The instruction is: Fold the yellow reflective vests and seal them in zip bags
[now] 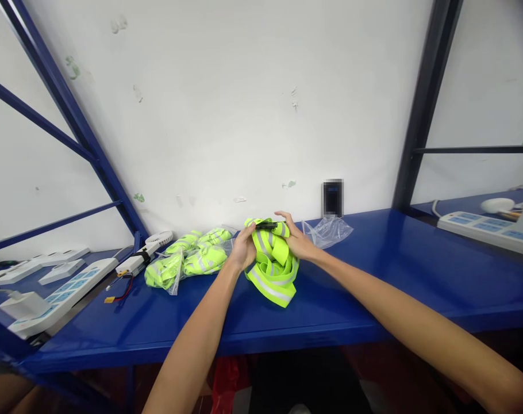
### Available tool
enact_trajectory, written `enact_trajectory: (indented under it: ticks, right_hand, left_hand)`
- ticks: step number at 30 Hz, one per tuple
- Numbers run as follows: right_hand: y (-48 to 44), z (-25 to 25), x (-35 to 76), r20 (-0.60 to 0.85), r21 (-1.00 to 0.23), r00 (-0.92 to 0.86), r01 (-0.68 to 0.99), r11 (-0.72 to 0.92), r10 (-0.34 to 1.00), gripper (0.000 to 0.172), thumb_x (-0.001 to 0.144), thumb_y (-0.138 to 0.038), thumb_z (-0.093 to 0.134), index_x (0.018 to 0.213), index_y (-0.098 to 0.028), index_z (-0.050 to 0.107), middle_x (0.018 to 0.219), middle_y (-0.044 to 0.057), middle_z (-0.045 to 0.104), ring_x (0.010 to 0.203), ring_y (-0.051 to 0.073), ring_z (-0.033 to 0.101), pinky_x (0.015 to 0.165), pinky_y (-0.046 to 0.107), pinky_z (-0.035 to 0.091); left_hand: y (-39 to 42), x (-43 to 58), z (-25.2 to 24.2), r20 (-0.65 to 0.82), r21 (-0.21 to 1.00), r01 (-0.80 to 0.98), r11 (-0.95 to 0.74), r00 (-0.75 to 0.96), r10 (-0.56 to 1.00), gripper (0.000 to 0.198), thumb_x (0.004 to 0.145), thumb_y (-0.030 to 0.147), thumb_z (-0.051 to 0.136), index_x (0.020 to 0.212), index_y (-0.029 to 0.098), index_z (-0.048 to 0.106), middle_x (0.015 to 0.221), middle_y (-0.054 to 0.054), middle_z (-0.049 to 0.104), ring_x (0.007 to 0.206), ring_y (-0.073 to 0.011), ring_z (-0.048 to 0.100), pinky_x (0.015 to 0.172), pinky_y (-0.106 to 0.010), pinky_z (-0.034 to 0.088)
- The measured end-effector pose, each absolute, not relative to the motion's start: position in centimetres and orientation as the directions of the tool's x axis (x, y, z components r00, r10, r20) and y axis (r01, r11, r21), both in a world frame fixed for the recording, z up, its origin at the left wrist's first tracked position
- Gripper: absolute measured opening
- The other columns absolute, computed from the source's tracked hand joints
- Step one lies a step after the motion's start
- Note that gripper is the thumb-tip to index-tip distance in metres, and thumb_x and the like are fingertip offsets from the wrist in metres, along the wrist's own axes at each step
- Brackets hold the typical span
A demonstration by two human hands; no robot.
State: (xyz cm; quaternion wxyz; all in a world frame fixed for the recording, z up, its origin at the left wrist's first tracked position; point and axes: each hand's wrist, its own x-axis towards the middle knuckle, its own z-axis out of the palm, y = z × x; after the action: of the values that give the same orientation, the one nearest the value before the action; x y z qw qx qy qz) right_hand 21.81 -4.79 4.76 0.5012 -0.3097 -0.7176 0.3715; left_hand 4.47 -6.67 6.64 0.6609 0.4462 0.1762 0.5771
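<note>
A neon-yellow reflective strap (272, 276) with silver stripes lies loosely bunched near the middle of the blue shelf. My left hand (244, 248) grips its upper left side, the thumb near a black buckle-like piece (266, 225). From the right, my right hand (299, 241) holds the upper part of the bundle, with one finger stretched out above it. Loops of the strap hang below both hands onto the shelf. Left of my hands, several similar reflective straps (205, 259) sit in clear plastic bags. The underside of the held bundle is hidden.
A crumpled clear bag (328, 231) lies to the right, before a blurred dark device (333, 198) at the wall. A small white fan (158, 238) and a battery with wires (130, 265) sit at left. Power strips (72, 293) lie beyond the blue frame (84, 132).
</note>
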Motion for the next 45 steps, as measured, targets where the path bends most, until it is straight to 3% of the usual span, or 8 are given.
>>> enact_trajectory:
  ticks: [6, 15, 21, 30, 33, 37, 42, 45]
  right_hand:
    - [-5.9, 6.4, 21.6, 0.327, -0.891, -0.514, -0.447, 0.077, 0.793, 0.087, 0.061, -0.010, 0.053, 0.140, -0.038, 0.032, 0.124, -0.002, 0.059, 0.105, 0.021, 0.059, 0.089, 0.035, 0.048]
    - [-5.7, 6.4, 21.6, 0.233, -0.868, -0.224, -0.486, 0.098, 0.946, 0.089, 0.057, -0.008, 0.057, 0.139, -0.038, 0.036, 0.086, -0.005, 0.062, 0.074, 0.016, 0.061, 0.066, 0.027, 0.049]
    - [-5.4, 5.5, 20.5, 0.097, -0.862, -0.249, -0.505, -0.044, 0.964, 0.044, 0.062, -0.011, 0.063, 0.105, -0.018, 0.057, 0.079, 0.003, 0.065, 0.073, 0.022, 0.062, 0.065, 0.033, 0.050]
    - [-5.8, 5.3, 20.4, 0.227, -0.835, -0.220, -0.545, 0.074, 0.949, 0.033, 0.074, -0.032, 0.058, 0.106, -0.026, 0.054, 0.096, -0.001, 0.066, 0.096, 0.022, 0.060, 0.083, 0.033, 0.048]
    - [-6.3, 5.7, 20.7, 0.208, -0.841, -0.317, -0.541, 0.004, 0.925, 0.045, 0.077, -0.043, 0.061, 0.118, -0.028, 0.051, 0.097, -0.001, 0.065, 0.095, 0.022, 0.062, 0.079, 0.033, 0.049]
    - [-6.6, 5.7, 21.0, 0.081, -0.897, -0.379, -0.431, -0.098, 0.922, 0.086, 0.066, -0.028, 0.078, 0.138, -0.035, 0.031, 0.095, -0.001, 0.064, 0.084, 0.021, 0.065, 0.075, 0.035, 0.051]
    - [-6.2, 6.0, 21.3, 0.084, -0.874, -0.332, -0.477, -0.090, 0.939, 0.075, 0.060, -0.015, 0.079, 0.126, -0.024, 0.045, 0.087, 0.001, 0.065, 0.076, 0.019, 0.065, 0.067, 0.032, 0.052]
    - [-5.5, 6.2, 21.5, 0.137, -0.850, -0.247, -0.527, -0.014, 0.959, 0.067, 0.060, -0.012, 0.076, 0.120, -0.025, 0.049, 0.083, -0.001, 0.064, 0.072, 0.018, 0.063, 0.064, 0.031, 0.052]
  left_hand:
    - [-5.9, 3.9, 6.2, 0.335, 0.787, -0.580, -0.212, 0.113, 0.936, 0.035, 0.076, 0.023, 0.073, 0.108, 0.013, 0.063, 0.106, -0.010, 0.073, 0.110, -0.0290, 0.065, 0.100, -0.042, 0.049]
    - [-5.8, 4.2, 5.3, 0.343, 0.880, -0.408, -0.243, 0.194, 0.919, 0.078, 0.064, 0.020, 0.083, 0.133, 0.024, 0.047, 0.120, -0.008, 0.067, 0.108, -0.0266, 0.066, 0.097, -0.042, 0.052]
    - [-5.2, 4.0, 5.1, 0.364, 0.882, -0.337, -0.330, 0.040, 0.930, 0.058, 0.058, 0.018, 0.083, 0.112, 0.021, 0.061, 0.108, -0.005, 0.069, 0.095, -0.0246, 0.068, 0.085, -0.038, 0.054]
    - [-4.9, 5.3, 4.5, 0.362, 0.869, -0.363, -0.337, 0.001, 0.932, 0.022, 0.061, 0.017, 0.069, 0.076, 0.020, 0.053, 0.088, 0.001, 0.069, 0.082, -0.0177, 0.065, 0.076, -0.029, 0.050]
    - [-5.1, 5.1, 4.4, 0.358, 0.870, -0.350, -0.347, -0.036, 0.933, 0.020, 0.062, 0.019, 0.066, 0.067, 0.019, 0.046, 0.104, -0.001, 0.069, 0.089, -0.0194, 0.065, 0.079, -0.031, 0.050]
    - [-5.4, 4.8, 4.3, 0.440, 0.879, -0.197, -0.433, -0.013, 0.898, 0.008, 0.065, 0.015, 0.058, 0.066, 0.019, 0.051, 0.116, -0.004, 0.065, 0.103, -0.0236, 0.061, 0.086, -0.034, 0.048]
    - [-6.1, 4.3, 5.0, 0.523, 0.848, 0.027, -0.530, 0.119, 0.844, 0.038, 0.065, 0.008, 0.050, 0.095, 0.022, 0.068, 0.119, -0.005, 0.063, 0.114, -0.0257, 0.055, 0.098, -0.038, 0.043]
    - [-6.7, 4.4, 5.4, 0.558, 0.820, 0.016, -0.571, 0.198, 0.806, 0.065, 0.067, 0.006, 0.052, 0.129, 0.026, 0.056, 0.132, -0.004, 0.056, 0.123, -0.0249, 0.050, 0.104, -0.036, 0.039]
